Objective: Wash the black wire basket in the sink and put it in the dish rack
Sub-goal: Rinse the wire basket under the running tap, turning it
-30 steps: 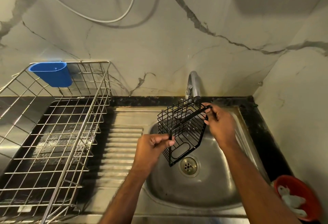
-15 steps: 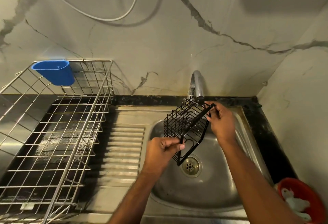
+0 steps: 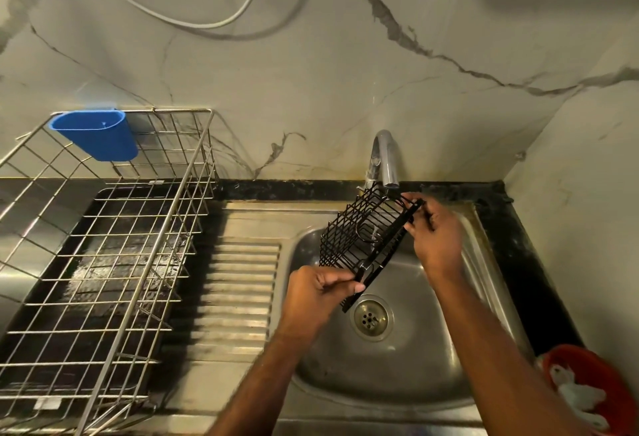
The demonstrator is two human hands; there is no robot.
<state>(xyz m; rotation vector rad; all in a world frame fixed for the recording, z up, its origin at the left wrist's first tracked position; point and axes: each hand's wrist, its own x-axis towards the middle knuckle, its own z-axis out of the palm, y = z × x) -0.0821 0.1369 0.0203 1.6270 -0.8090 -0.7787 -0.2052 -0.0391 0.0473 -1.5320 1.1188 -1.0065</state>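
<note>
Meanwhile the basket (image 3: 363, 242) had tipped over further than half a second before. One second back its open face was turned toward the camera and the mesh read as a wide box; now it was rolled more edge-on, a narrow slanted shape running from seven o'clock up to one o'clock above the sink (image 3: 408, 377). Its upper end had also come right under the tap (image 3: 385, 159), and a thin thread of water seemed to fall through the wires, though the stream was faint.

The left hand (image 3: 318, 297) pinched the lower corner of the frame, fingers curled tightly onto the wire. The right hand (image 3: 435, 231) pinched the upper corner just beside the spout, fingertips closed on the rim. Both grips sat where they had been earlier; only the basket's angle and height differed.

That suggested rinsing was under way, the turning meant to bring each face through the water. The basket hung over the bowl, above the drain (image 3: 371, 317), touching neither. The rack (image 3: 114, 255) stood well apart at nine o'clock, holding only a blue cup (image 3: 98, 134) on its back rail, so placing was probably still to come.
</note>
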